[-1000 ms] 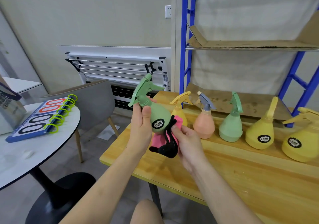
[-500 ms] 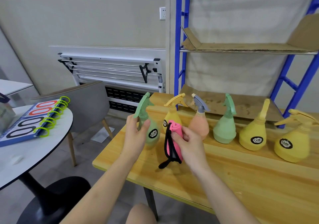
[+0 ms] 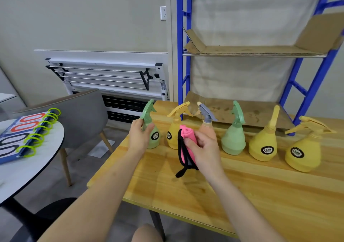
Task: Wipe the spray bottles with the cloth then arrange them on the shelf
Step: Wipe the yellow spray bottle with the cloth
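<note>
Six spray bottles — three yellow (image 3: 174,133), two green (image 3: 233,139), one pink (image 3: 207,125) — one cloth (image 3: 186,145), two hands (image 3: 138,138).

We cannot read the logo (image 3: 155,136) on the green bottle (image 3: 151,130); the left hand (image 3: 138,137) covers that bottle's 9 o'clock side. The cloth (image 3: 187,146) and right hand (image 3: 203,149) hide most of the pink bottle (image 3: 206,125) and the 3 o'clock flank of the yellow bottle (image 3: 172,135). The shelf (image 3: 260,50) is cut off at 3 o'clock.
</note>
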Motion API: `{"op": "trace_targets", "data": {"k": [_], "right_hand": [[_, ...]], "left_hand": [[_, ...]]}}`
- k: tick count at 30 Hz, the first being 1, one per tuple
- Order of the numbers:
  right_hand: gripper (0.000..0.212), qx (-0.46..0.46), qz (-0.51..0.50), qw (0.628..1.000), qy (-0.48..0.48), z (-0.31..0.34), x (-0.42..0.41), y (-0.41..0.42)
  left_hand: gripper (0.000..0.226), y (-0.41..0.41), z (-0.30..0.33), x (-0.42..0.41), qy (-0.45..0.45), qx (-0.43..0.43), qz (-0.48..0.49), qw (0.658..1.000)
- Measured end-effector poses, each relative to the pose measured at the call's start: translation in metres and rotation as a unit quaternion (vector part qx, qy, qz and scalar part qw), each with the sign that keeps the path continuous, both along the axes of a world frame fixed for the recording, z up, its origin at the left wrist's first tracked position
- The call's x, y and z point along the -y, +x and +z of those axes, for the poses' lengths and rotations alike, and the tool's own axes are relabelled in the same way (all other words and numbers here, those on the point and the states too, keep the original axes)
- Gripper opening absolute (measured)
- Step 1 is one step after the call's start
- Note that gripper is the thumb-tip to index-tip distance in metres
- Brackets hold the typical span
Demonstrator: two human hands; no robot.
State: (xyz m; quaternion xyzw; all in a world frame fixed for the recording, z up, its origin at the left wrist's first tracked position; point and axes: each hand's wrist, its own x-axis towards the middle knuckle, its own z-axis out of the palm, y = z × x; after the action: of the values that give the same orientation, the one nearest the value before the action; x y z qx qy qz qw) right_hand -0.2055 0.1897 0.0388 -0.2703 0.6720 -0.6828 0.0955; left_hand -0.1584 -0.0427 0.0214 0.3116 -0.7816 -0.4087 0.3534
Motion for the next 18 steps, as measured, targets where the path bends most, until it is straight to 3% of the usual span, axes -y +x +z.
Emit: {"op": "trace_targets", "data": {"k": [5, 10, 14, 18], "right_hand": [[0.027, -0.046, -0.001, 0.998, 0.034, -0.005, 0.003, 0.002], [0.032, -0.082, 0.004, 0.996, 0.046, -0.006, -0.001, 0.002], [0.031, -0.082, -0.015, 0.996, 0.035, -0.001, -0.007, -0.001], [0.026, -0.089, -0.036, 0.995, 0.018, 0.0, -0.012, -0.004]], "left_hand": [[0.04, -0.004, 0.001, 0.008, 0.08, -0.028, -0.012, 0.996], [0.084, 0.01, 0.007, 0.004, 0.093, -0.063, 0.019, 0.994], [0.053, 0.023, 0.027, -0.021, -0.004, -0.123, 0.075, 0.99], [0.023, 0.013, 0.038, -0.049, -0.075, -0.127, 0.023, 0.989]]}}
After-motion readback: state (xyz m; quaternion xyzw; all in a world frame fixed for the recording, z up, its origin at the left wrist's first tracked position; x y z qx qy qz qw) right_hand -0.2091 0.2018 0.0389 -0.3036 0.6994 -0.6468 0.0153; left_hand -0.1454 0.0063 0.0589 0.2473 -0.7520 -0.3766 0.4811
